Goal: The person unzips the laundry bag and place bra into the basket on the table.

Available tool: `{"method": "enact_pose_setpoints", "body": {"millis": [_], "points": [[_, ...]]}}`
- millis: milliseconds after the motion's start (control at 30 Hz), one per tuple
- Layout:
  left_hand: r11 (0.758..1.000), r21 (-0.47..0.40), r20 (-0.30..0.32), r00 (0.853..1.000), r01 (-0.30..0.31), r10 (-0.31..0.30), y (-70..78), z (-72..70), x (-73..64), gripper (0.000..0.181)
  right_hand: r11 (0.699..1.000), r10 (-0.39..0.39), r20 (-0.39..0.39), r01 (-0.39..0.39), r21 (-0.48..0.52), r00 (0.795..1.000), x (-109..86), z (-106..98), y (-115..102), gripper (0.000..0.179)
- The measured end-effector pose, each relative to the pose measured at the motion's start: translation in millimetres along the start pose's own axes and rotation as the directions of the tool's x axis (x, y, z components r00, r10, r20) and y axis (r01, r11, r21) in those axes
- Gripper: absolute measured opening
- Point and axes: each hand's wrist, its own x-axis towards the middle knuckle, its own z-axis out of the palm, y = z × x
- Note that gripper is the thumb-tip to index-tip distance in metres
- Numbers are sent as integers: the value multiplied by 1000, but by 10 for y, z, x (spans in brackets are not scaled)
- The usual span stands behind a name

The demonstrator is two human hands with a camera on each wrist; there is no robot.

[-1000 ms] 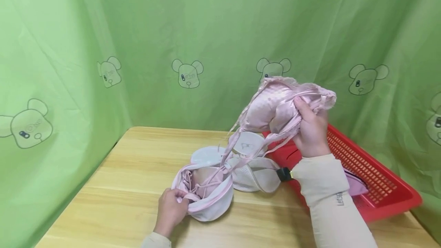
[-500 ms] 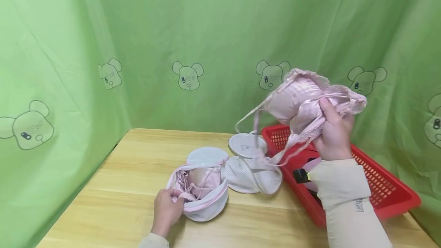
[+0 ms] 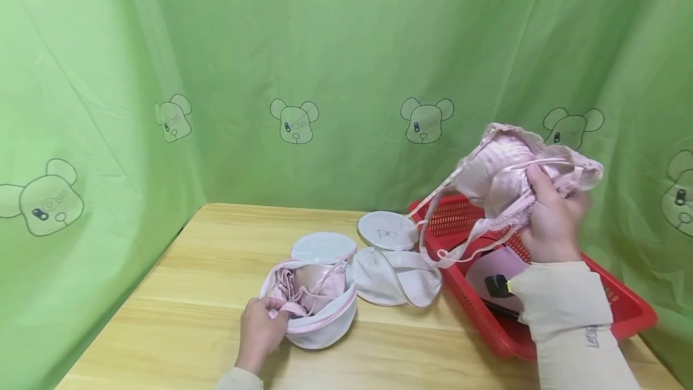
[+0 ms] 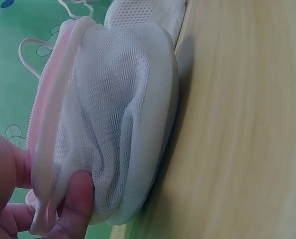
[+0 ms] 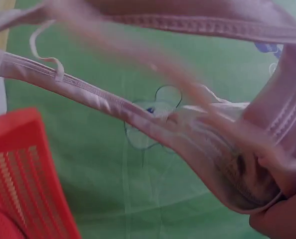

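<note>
My right hand [image 3: 556, 221] grips a pink satin bra [image 3: 500, 167] with lace edging, held up over the red basket [image 3: 503, 348]. Its straps dangle to the left; in the right wrist view a bra strap [image 5: 98, 101] stretches across. At the table's front, my left hand [image 3: 262, 327] pinches the rim of a round white mesh laundry bag [image 3: 322, 337] with pink zip trim. The lid stands unzipped behind it. Inside lies a folded pink satin garment [image 3: 319, 284] with thin straps. The left wrist view shows fingers and thumb on the mesh bag's rim [image 4: 53, 124].
A second white mesh bag [image 3: 397, 278] lies right of the first, its round lid [image 3: 387, 230] folded back. In the red basket is a pale pink item [image 3: 495, 269], partly hidden by my sleeve. A green curtain [image 3: 346, 77] hangs behind the wooden table [image 3: 178, 294].
My right hand has carried the pink bra to the right, rising and then dipping slightly, drawing its straps away from the left mesh bag. The left hand and its bag have shifted slightly left.
</note>
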Motion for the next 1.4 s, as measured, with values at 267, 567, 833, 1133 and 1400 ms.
{"method": "enact_pose_setpoints", "body": {"millis": [267, 567, 833, 1133, 1400], "points": [[1000, -22, -7, 1000, -21, 21, 13, 32, -9, 17, 909, -123, -203, 28, -416, 971, 64, -230, -9, 45], [992, -114, -6, 998, -61, 61, 78, 54, -57, 19, 638, -79, -308, -190, -747, 948, 134, -568, 22, 45], [989, -124, 1, 997, -76, 77, 88, 58, -72, 19, 144, -27, -195, -189, -971, 980, 175, -858, 23, 54], [985, -156, 3, 997, -73, 74, 89, 69, -76, 20, 66, 60, -78, -82, -994, 995, 116, -925, 122, 83], [984, -156, -1, 996, -87, 88, 94, 70, -77, 20, 97, 53, 23, 18, -995, 998, 63, -842, 223, 75]]}}
